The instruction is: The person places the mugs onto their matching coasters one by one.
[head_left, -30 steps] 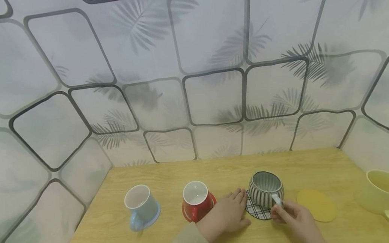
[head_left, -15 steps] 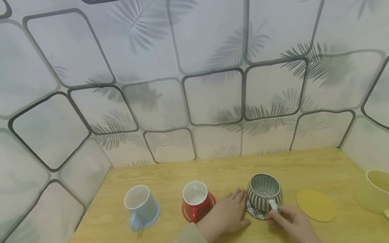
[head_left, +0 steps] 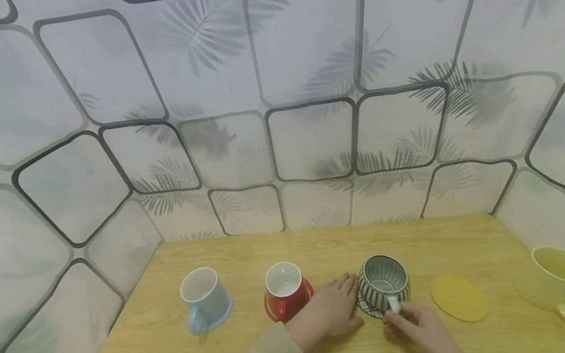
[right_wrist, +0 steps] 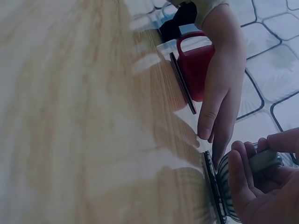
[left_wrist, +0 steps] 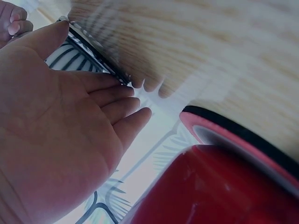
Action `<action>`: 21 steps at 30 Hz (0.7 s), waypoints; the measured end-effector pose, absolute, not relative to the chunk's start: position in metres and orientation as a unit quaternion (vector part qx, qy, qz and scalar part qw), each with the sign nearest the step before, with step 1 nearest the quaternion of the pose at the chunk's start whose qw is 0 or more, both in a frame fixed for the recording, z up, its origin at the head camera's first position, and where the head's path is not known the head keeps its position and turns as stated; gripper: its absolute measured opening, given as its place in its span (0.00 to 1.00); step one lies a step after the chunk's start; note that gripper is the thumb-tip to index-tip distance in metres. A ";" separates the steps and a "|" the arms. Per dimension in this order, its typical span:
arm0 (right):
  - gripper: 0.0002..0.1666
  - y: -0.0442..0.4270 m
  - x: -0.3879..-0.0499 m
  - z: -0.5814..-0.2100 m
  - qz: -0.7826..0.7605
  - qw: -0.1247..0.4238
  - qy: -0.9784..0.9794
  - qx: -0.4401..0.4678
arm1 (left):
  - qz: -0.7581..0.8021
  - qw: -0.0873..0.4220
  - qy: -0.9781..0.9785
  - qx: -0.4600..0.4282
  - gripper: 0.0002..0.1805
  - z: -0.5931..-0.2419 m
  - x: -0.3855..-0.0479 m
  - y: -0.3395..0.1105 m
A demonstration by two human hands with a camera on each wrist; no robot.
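Note:
A grey-and-white striped mug (head_left: 384,282) stands on a black-and-white checked coaster (head_left: 369,308). My right hand (head_left: 418,328) pinches the mug's handle between thumb and fingers; in the right wrist view the fingers curl about the pale handle (right_wrist: 265,160). My left hand (head_left: 332,307) lies with straight fingers against the left edge of the checked coaster; in the left wrist view its fingertips touch the coaster's rim (left_wrist: 100,58). Left of that hand, a red mug (head_left: 287,295) with a white inside rests on a red coaster (head_left: 310,289).
At the left, a light blue mug (head_left: 206,296) stands on a blue coaster (head_left: 229,309). A yellow coaster (head_left: 460,298) lies right of the striped mug. Farther right is a pale yellow mug (head_left: 555,280). The wooden table (head_left: 326,244) meets a patterned backdrop (head_left: 309,142) behind.
My right hand has shifted a little left, and the striped mug's handle has turned with it toward the front. The mug sits more centrally on its coaster. The left hand has stayed put.

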State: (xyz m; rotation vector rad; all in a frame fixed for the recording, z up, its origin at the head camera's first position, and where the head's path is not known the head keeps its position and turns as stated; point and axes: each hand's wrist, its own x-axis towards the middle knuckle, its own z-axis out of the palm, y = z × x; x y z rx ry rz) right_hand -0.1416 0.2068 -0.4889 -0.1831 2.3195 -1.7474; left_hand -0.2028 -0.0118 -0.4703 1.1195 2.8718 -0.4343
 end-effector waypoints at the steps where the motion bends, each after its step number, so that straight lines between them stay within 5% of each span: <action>1: 0.19 0.207 -0.142 -0.489 -0.594 0.116 0.793 -0.065 | -0.139 0.017 0.923 0.359 0.44 -0.470 -0.203 -0.012; 21: 0.22 0.212 -0.145 -0.490 -0.601 0.130 0.786 -0.066 | -0.129 0.021 0.925 0.357 0.44 -0.468 -0.203 -0.013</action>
